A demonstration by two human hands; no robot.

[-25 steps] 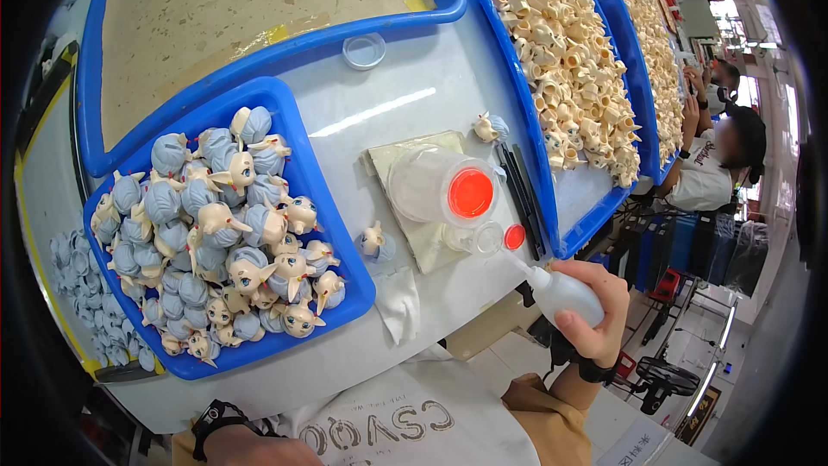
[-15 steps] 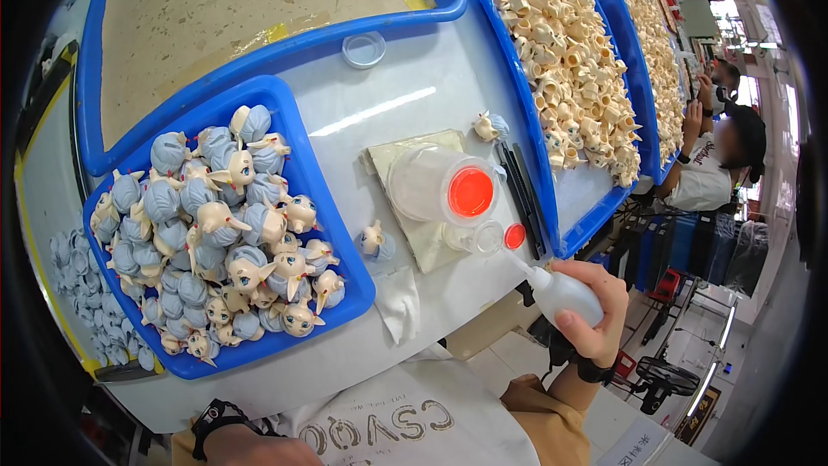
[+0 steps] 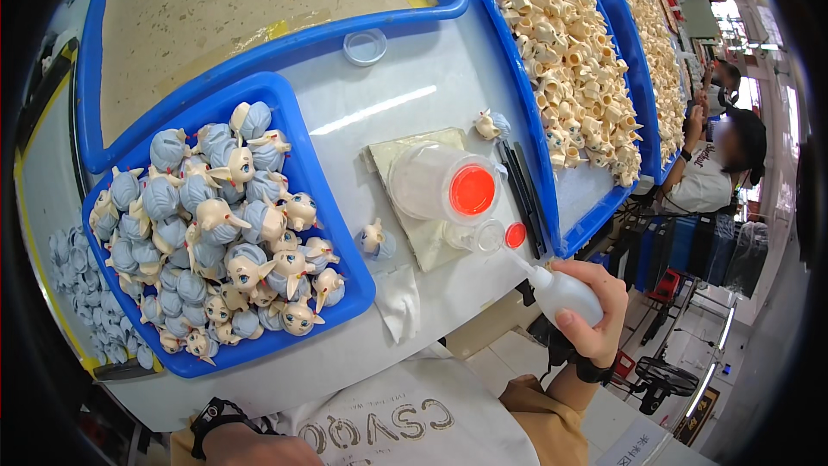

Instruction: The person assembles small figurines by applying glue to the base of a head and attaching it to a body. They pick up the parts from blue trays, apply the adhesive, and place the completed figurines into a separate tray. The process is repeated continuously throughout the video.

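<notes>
My right hand (image 3: 605, 311) is wrapped round a soft white squeeze bottle (image 3: 561, 292), thumb on its side. The bottle is tilted, its thin nozzle pointing up and left at a small red-filled dish (image 3: 515, 235) by the table's edge; I cannot tell if they touch. Beside that dish lies a small clear cup (image 3: 488, 236). A large clear plastic jar (image 3: 421, 179) with a round red end lies on a pale square slab (image 3: 385, 155). At the lower edge is my left hand (image 3: 269, 450), near my shirt, its fingers cut off from view.
On the left, a blue tray (image 3: 358, 280) is heaped with grey-haired doll heads. Another blue tray (image 3: 552, 198) holds cream-coloured head parts. Single doll heads lie at the slab's left (image 3: 376, 240) and beyond it (image 3: 492, 125). Dark sticks (image 3: 522, 194) and a white cloth (image 3: 398, 304) lie nearby.
</notes>
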